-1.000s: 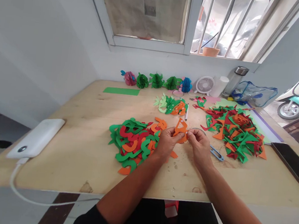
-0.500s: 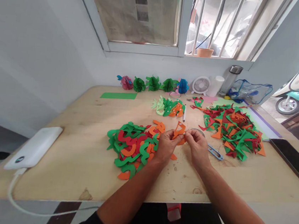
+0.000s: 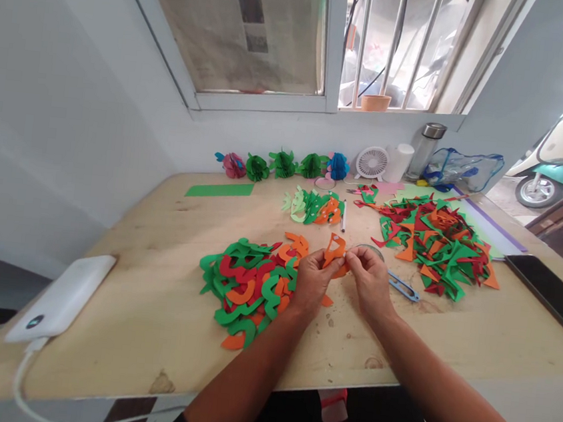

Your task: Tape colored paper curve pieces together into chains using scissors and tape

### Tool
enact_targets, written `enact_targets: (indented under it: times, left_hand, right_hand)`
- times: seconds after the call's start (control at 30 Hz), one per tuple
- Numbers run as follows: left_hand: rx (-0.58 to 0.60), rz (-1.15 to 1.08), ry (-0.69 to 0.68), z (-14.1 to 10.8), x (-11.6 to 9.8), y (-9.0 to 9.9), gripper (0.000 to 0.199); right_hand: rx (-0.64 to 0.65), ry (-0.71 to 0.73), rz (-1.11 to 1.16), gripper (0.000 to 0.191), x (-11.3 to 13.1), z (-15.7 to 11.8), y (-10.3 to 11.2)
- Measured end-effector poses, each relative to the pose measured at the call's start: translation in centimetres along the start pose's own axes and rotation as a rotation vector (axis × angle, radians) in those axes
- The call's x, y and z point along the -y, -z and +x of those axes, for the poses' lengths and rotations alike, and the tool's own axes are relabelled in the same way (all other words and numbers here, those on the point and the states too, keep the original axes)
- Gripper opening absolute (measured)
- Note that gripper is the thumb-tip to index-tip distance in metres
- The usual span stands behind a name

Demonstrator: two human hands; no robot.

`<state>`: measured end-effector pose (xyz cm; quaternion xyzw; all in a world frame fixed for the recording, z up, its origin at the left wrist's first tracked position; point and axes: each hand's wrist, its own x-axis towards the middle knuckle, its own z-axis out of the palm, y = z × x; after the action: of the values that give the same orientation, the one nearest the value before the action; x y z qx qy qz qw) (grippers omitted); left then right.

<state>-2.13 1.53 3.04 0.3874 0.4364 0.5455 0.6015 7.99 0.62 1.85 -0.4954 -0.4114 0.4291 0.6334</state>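
Note:
An orange paper piece [image 3: 337, 245] with a cut-out hole is pinched in my left hand [image 3: 312, 278]. My right hand [image 3: 371, 278] has its fingers closed at the right edge of that same piece, near a small white spot. Left of my left hand lies a pile of curved green, red and orange paper cutouts [image 3: 246, 286]. A blue cutter [image 3: 403, 286] rests just right of my right hand, and a round clear item behind that hand is partly covered. Behind the hands are small green and orange pieces with white dots [image 3: 315, 207], beside a white pen [image 3: 344, 216].
A heap of pointed paper scraps [image 3: 442, 241] and a black phone [image 3: 549, 294] are on the right. A white power bank [image 3: 62, 295] with a cable lies left. Along the wall stand paper figures [image 3: 284, 164], a small fan [image 3: 372, 163] and a bottle [image 3: 426, 152].
The camera view has shifted slightly, so the window and wall sit lower in the picture. Both hands remain at the orange paper piece, with only slight movement.

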Motion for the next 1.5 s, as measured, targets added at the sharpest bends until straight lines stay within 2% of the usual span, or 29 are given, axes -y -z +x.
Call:
enact_targets:
  times: [0.13,0.9,1.27,1.5]
  left_hand:
    - [-0.01,-0.004,0.033,-0.04,-0.12,-0.06,0.015]
    - [-0.034,0.065,-0.006,-0.03,0.63,-0.02,0.019]
    - [-0.029,0.068,-0.018,-0.33,-0.1,-0.15,0.017]
    - [-0.053,0.038,0.012,0.03,0.31,0.07,0.016]
  right_hand:
    - [-0.008,-0.001,-0.001,0.023,0.24,-0.08,-0.09]
    - [-0.046,0.029,-0.071,0.025,0.05,-0.23,-0.12]
    - [-0.047,0.089,-0.182,0.02,0.26,-0.36,0.02]
    - [-0.019,0.075,-0.082,0.018,0.14,-0.41,-0.06]
